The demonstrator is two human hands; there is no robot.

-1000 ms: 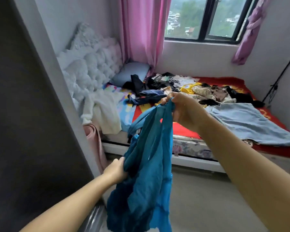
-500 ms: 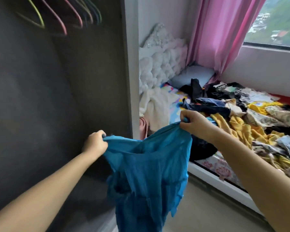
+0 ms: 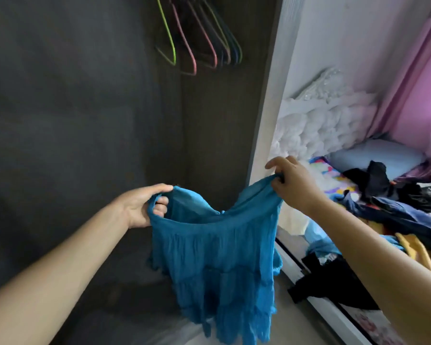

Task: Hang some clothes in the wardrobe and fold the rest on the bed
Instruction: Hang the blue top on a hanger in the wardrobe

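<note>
A blue tiered garment (image 3: 217, 257) hangs spread between my two hands in front of the open dark wardrobe (image 3: 85, 120). My left hand (image 3: 144, 205) grips its top edge on the left, fingers hooked through the opening. My right hand (image 3: 291, 180) pinches the other end of the top edge, a little higher. Several coloured wire hangers (image 3: 199, 43) hang bare at the top of the wardrobe, above the garment. To the right, a heap of mixed clothes (image 3: 396, 210) lies on the bed (image 3: 353, 317).
The wardrobe's pale side panel (image 3: 271, 95) stands between wardrobe and bed. A white tufted headboard (image 3: 321, 120), a blue pillow (image 3: 373, 155) and a pink curtain (image 3: 421, 83) lie beyond. A black garment (image 3: 319, 282) hangs over the bed's edge.
My view has swung left and up from the bed into the wardrobe, bringing the hangers into sight. Both hands have pulled apart, spreading the blue garment's top edge wide.
</note>
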